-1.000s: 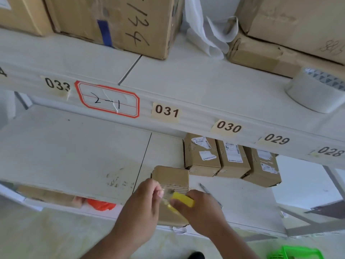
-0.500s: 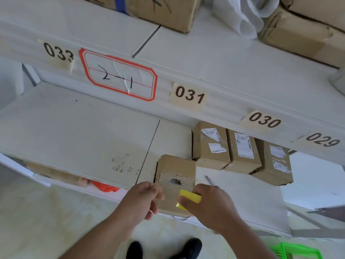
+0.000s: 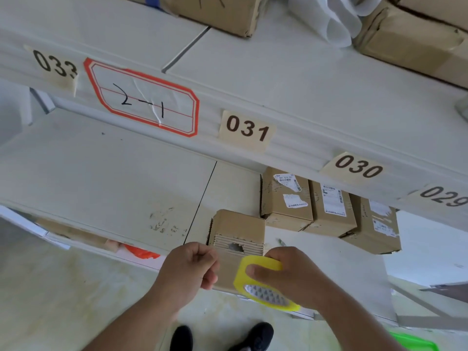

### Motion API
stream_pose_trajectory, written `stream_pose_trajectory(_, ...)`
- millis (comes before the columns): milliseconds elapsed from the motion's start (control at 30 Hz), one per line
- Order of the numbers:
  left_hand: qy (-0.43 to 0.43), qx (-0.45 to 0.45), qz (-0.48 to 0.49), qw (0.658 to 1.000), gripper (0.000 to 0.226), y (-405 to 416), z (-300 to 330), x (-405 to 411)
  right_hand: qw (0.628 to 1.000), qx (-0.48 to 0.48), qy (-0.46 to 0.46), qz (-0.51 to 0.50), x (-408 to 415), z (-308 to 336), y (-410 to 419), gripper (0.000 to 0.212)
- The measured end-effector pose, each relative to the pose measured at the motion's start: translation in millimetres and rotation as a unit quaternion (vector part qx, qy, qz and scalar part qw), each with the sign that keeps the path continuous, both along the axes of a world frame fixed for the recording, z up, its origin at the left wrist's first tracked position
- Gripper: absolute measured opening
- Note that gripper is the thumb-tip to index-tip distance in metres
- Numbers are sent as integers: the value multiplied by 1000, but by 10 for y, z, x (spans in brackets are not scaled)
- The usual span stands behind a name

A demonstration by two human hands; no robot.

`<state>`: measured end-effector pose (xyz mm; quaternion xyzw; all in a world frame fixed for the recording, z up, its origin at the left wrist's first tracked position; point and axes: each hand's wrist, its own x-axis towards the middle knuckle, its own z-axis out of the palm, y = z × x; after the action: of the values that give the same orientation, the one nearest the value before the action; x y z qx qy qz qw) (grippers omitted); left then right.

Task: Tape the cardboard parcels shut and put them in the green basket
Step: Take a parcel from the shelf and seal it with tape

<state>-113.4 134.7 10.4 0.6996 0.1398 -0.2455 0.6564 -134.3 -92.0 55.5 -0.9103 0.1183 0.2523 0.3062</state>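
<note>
Head view looks down on a white shelf unit. Much is cut off: the green basket (image 3: 415, 344) shows only as a bright corner at the bottom right edge, on the floor below the shelf, and the big cardboard boxes (image 3: 217, 13) on the upper shelf are cropped by the top edge, as is some crumpled white wrapping (image 3: 339, 21) beside them.

A small cardboard parcel (image 3: 236, 239) lies at the front edge of the lower shelf (image 3: 101, 178), its ribbed face torn with a small dark hole. Its near end is hidden behind both hands. The left hand (image 3: 188, 268) is curled into a loose fist against the parcel's left side; whether it pinches a tape end I cannot tell. The right hand (image 3: 291, 274) grasps a yellow tape dispenser (image 3: 263, 282), fingers wrapped through its frame, the toothed cutter facing the camera; the dispenser overlaps the parcel's near right corner. A thin pen-like object (image 3: 281, 241) pokes out just beyond the right hand, too small to identify.

Three more labelled parcels (image 3: 329, 209) stand in a row further back on the lower shelf, partly shaded under the upper shelf's front rail. That rail carries tan number tags 033, 031 (image 3: 247, 130), 030 and 029, plus a red-bordered sticker (image 3: 144, 100) handwritten "2-1". Scuff marks dot the lower shelf board. Something orange (image 3: 141, 252) peeks from beneath it. Dark shoes (image 3: 222, 338) stand on the pale, stained floor.
</note>
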Motion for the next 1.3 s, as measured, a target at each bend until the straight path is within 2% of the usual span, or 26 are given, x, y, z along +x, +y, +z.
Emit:
stream_pose_trajectory(67, -16, 14, -10, 1000, 18, 17, 12, 34, 996, 88, 25, -11, 21, 63, -139, 67)
stream_pose_trajectory(133, -31, 25, -10, 999, 17, 34, 17, 90, 993, 110, 42, 6, 43, 97, -323, 60)
stream_pose_trajectory(200, -58, 56, 2, 997, 15, 57, 10, 183, 997, 0, 41, 71, 124, 5, -559, 67)
stream_pose_trajectory(267, -83, 93, -2, 992, 16, 58, -35, 302, 978, -139, 51, 147, 234, -168, -801, 75)
stream_pose_trajectory(300, -87, 104, -1, 991, 17, 46, -85, 358, 972, -170, 58, 152, 273, -257, -906, 79)
stream_pose_trajectory(400, -73, 114, 25, 990, 18, -4, -293, 492, 979, -157, 56, 117, 420, -452, -1070, 78)
stream_pose_trajectory(567, -29, 82, 63, 994, 15, -52, -551, 582, 986, -123, 69, 86, 558, -590, -1128, 73)
stream_pose_trajectory(667, -15, 84, 65, 994, 16, -70, -678, 559, 964, -232, 35, 122, 567, -677, -1122, 79)
stream_pose_trajectory(733, -3, 89, 72, 993, 17, -77, -779, 557, 953, -273, 11, 133, 557, -748, -1086, 92)
stream_pose_trajectory(800, 14, 86, 85, 993, 19, -66, -865, 572, 958, -259, -4, 120, 568, -836, -1055, 97)
stream_pose_trajectory(900, 33, 95, 89, 991, 19, -44, -955, 606, 958, -264, 2, 116, 580, -918, -1009, 92)
stream_pose_trajectory(1300, 32, 140, 56, 988, 18, -52, -1126, 705, 952, -286, 29, 107, 619, -1072, -1002, 87)
